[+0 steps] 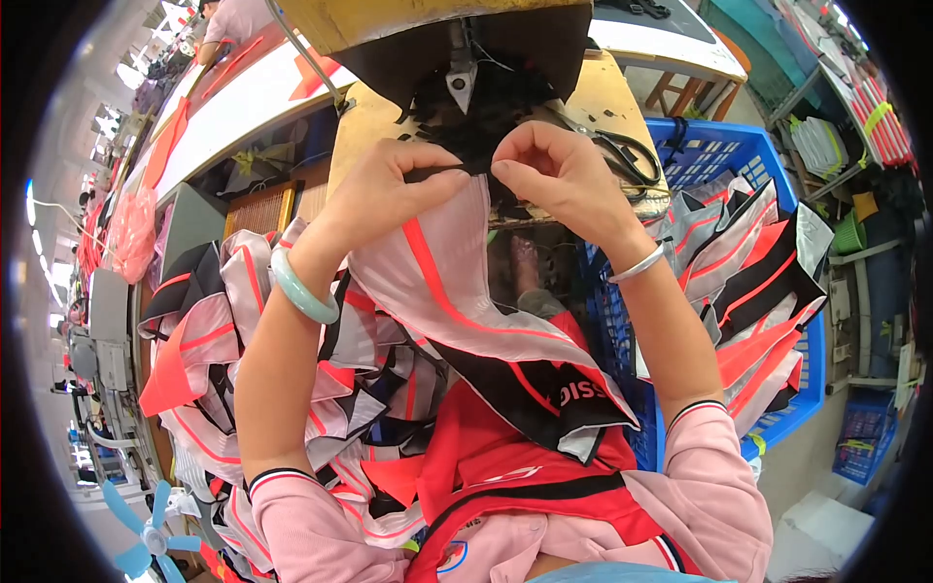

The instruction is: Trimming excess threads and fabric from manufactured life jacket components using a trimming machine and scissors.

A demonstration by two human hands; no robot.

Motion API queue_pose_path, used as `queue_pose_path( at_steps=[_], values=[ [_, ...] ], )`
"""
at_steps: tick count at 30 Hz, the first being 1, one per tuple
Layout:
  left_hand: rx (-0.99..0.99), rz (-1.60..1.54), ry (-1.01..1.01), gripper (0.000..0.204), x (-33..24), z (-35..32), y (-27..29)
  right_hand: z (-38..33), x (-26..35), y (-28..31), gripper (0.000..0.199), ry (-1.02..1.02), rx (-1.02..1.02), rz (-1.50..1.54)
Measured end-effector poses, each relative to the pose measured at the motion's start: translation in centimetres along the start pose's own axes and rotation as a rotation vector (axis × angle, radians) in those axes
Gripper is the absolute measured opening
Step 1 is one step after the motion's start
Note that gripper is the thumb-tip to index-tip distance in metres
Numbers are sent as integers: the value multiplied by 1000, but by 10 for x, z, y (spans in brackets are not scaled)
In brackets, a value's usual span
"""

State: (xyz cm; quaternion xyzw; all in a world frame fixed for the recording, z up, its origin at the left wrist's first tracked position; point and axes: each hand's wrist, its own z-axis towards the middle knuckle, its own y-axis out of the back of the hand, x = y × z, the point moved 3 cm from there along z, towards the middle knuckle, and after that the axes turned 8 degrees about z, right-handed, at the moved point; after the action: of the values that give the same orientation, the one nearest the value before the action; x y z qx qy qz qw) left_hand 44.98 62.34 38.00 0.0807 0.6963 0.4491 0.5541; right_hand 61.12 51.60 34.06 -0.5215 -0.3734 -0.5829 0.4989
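A pale grey fabric panel [457,257] with a coral stripe and a black lower part hangs from my hands over my lap. My left hand [403,189] is closed in a pinch on its dark top edge. Just to the right, my right hand [569,185] pinches the same edge, thumb against forefinger. The edge lies at the front of a yellow worktable [364,126] strewn with black scraps. Above and beyond my fingers is a machine head [437,44] with a pointed metal tip [462,87], apart from the fabric.
Black-handled scissors [627,160] lie right of my right hand. A blue plastic basket [768,146] at the right holds several similar panels [743,282]. More panels [209,350] are heaped at my left. A person [233,19] sits at a long white table [219,121] far left.
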Motion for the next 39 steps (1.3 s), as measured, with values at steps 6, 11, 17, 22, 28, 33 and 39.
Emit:
queue_pose_path(
  at_steps=[6,11,17,22,28,33,39],
  values=[
    [33,-9,13,25,10,10,1,14,-10,2,16,34,-9,10],
    [53,-33,11,26,16,16,1,21,-10,5,16,-48,49,29],
    [80,-5,19,26,24,27,10,32,-19,1,17,7,-27,30],
    [81,-112,125,31,35,40,16,46,-31,-2,19,-21,-114,167],
    [101,-238,202,38,40,47,20,53,-36,-5,18,-29,-128,338],
    [43,-397,266,23,41,45,19,55,-36,-9,16,-31,-129,468],
    [32,-543,228,28,46,47,18,55,-34,-14,16,-69,-171,574]
  ],
)
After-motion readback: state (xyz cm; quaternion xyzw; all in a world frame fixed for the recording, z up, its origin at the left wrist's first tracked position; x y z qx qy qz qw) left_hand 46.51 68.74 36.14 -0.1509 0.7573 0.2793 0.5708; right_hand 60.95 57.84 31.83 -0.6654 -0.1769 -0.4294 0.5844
